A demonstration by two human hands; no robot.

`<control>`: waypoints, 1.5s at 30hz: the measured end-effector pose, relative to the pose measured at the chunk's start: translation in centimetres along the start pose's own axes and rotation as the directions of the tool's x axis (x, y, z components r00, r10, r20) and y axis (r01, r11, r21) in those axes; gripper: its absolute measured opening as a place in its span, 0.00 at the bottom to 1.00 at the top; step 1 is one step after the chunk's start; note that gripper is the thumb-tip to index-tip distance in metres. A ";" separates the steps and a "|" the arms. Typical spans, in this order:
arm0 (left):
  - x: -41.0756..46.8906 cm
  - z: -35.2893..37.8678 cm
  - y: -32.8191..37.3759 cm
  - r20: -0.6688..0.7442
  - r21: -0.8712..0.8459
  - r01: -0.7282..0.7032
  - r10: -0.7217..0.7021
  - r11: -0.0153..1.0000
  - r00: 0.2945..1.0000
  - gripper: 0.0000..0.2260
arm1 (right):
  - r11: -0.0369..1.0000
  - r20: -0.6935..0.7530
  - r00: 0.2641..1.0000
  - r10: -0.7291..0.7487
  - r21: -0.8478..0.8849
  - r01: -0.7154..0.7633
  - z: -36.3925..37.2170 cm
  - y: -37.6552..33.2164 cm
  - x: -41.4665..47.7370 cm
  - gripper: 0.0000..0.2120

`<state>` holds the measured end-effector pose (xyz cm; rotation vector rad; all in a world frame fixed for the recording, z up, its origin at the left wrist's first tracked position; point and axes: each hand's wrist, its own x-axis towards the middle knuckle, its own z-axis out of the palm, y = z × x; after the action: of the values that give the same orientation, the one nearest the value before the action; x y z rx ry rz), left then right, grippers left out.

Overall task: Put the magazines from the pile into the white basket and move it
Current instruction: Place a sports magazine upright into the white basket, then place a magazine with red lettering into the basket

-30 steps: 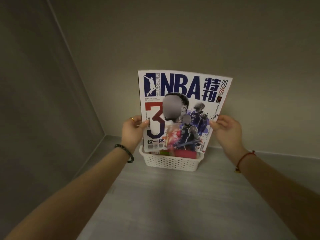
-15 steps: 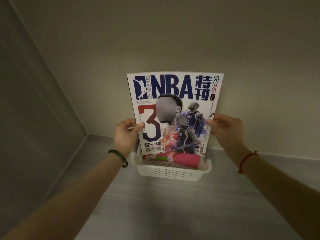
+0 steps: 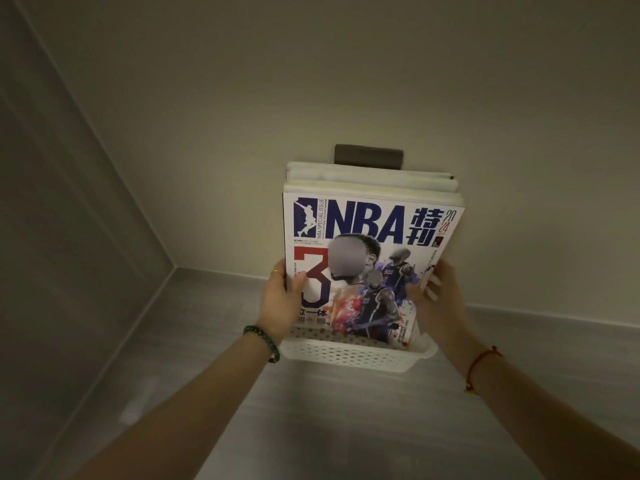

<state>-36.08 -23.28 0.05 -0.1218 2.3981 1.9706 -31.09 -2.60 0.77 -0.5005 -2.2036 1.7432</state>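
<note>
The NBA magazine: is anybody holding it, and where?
The left hand grips the NBA magazine by its left edge, thumb on the cover; the right hand grips its right edge. Its bottom stands in the white basket.

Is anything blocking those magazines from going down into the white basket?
Nothing visible. The left hand and right hand grip the magazines by their edges, lower ends already inside the white basket.

The one camera rides on the person's head, looking forward and down along both bare forearms. The left hand [image 3: 280, 299] and right hand [image 3: 440, 299] sit mid-picture at arm's reach, near enough to read the magazine [image 3: 374, 237] cover between them. Beyond the hands rises the back wall [image 3: 381, 81]; left of the left hand the side wall [image 3: 69, 220] slants away in the wide lens.
</note>
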 end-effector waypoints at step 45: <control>-35.0 38.1 -3.1 0.748 0.547 -0.544 -0.078 0.636 0.660 0.25 | 0.548 -0.090 0.870 0.484 -0.744 -0.382 -48.6 20.3 -28.6 0.41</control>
<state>-1.83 14.79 -7.74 0.9058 2.4232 0.6194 17.27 31.58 -8.22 -1.2496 -3.0545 0.9221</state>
